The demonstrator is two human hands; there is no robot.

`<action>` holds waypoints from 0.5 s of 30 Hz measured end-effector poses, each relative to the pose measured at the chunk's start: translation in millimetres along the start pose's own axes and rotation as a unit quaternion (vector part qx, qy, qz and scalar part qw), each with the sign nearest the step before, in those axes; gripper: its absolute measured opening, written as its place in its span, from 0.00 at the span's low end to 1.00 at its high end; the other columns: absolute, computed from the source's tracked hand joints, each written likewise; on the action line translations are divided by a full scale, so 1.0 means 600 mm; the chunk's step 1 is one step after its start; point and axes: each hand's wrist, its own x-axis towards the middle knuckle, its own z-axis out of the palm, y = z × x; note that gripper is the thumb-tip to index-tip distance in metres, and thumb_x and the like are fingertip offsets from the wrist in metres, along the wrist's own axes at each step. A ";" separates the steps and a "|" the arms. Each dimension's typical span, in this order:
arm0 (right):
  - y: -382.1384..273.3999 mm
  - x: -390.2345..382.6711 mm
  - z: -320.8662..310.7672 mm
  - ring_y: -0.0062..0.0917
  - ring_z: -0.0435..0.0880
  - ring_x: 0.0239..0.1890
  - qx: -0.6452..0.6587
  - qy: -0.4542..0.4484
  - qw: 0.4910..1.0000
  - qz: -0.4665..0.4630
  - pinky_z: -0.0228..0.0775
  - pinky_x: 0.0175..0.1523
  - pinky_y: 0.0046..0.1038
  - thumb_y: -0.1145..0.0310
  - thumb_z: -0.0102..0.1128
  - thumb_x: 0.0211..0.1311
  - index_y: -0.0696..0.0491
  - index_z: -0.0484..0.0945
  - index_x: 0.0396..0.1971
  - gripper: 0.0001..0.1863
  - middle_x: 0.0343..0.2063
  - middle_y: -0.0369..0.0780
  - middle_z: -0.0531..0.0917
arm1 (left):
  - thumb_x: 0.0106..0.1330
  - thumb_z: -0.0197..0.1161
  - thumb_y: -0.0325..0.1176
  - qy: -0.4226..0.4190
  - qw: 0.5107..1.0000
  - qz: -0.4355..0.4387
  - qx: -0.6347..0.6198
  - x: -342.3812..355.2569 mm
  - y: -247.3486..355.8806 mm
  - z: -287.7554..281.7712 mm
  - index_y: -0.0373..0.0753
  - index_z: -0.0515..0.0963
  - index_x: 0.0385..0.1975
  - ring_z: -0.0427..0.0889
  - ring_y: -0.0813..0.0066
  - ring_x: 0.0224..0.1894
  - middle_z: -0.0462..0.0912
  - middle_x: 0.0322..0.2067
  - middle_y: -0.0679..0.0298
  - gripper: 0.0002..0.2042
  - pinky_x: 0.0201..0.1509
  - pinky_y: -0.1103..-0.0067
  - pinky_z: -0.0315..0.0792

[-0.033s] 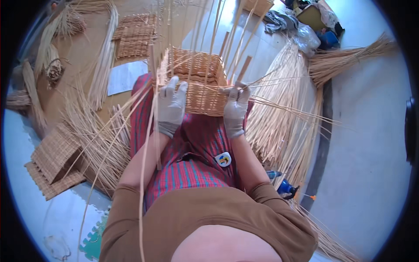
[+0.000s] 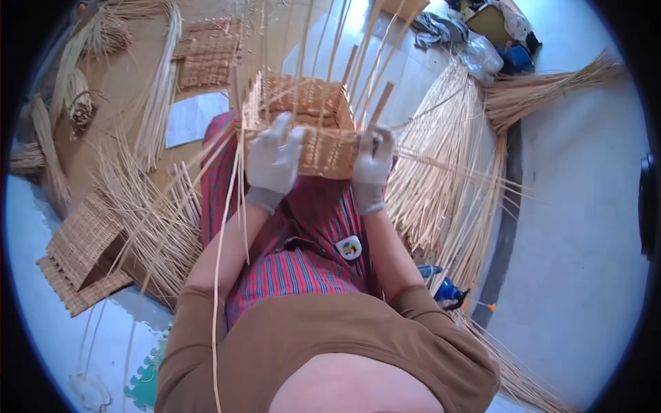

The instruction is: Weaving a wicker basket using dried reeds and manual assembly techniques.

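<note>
A half-woven wicker basket (image 2: 323, 153) rests on my lap, with tall upright stakes (image 2: 335, 41) rising from its walls. My left hand (image 2: 273, 160), in a pale work glove, grips the near wall by its left end, fingers over the upper edge; the fingers are slightly blurred. At the near right corner my gloved right hand (image 2: 372, 162) is closed around the edge, beside a flat wooden stake (image 2: 381, 103). Loose weaving strands (image 2: 475, 172) stick out to the right past that hand. Other long strands (image 2: 219, 275) hang down by my left forearm. The fingertips inside the basket are partly hidden.
A wide bundle of pale strands (image 2: 434, 179) lies on the right, with another bundle (image 2: 551, 89) beyond it. To the left are loose strands (image 2: 138, 206) and woven box pieces (image 2: 86, 241). A woven panel (image 2: 210, 51) and white sheet (image 2: 193, 117) lie ahead. A blue bottle (image 2: 447, 292) stands by my right elbow.
My left hand has shifted a little to the right along the basket's upper edge. My right hand's fingers have curled slightly at the corner, and the whole view has moved a touch.
</note>
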 end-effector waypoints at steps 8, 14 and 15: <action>-0.120 0.110 0.039 0.38 0.74 0.64 -0.067 -0.093 0.980 -0.161 0.69 0.64 0.33 0.83 0.53 0.62 0.57 0.64 0.70 0.33 0.63 0.48 0.74 | 0.65 0.58 0.29 -0.132 0.989 -0.068 0.028 0.005 0.070 0.060 0.65 0.63 0.71 0.83 0.62 0.43 0.70 0.56 0.56 0.33 0.47 0.66 0.77; -0.102 -0.039 -0.066 0.13 0.78 0.25 -0.151 -0.005 0.986 0.068 0.74 0.32 0.20 0.77 0.52 0.72 0.50 0.71 0.64 0.22 0.34 0.37 0.85 | 0.61 0.66 0.30 -0.161 0.984 -0.077 0.029 0.011 0.072 0.050 0.64 0.71 0.66 0.82 0.57 0.45 0.71 0.57 0.57 0.31 0.49 0.62 0.76; -0.112 -0.032 -0.036 0.13 0.78 0.26 -0.118 -0.061 0.991 0.022 0.74 0.33 0.20 0.77 0.52 0.72 0.49 0.68 0.68 0.25 0.39 0.39 0.86 | 0.61 0.66 0.29 -0.107 0.989 -0.072 -0.072 0.005 0.062 0.035 0.61 0.73 0.64 0.82 0.58 0.46 0.71 0.58 0.58 0.29 0.49 0.64 0.77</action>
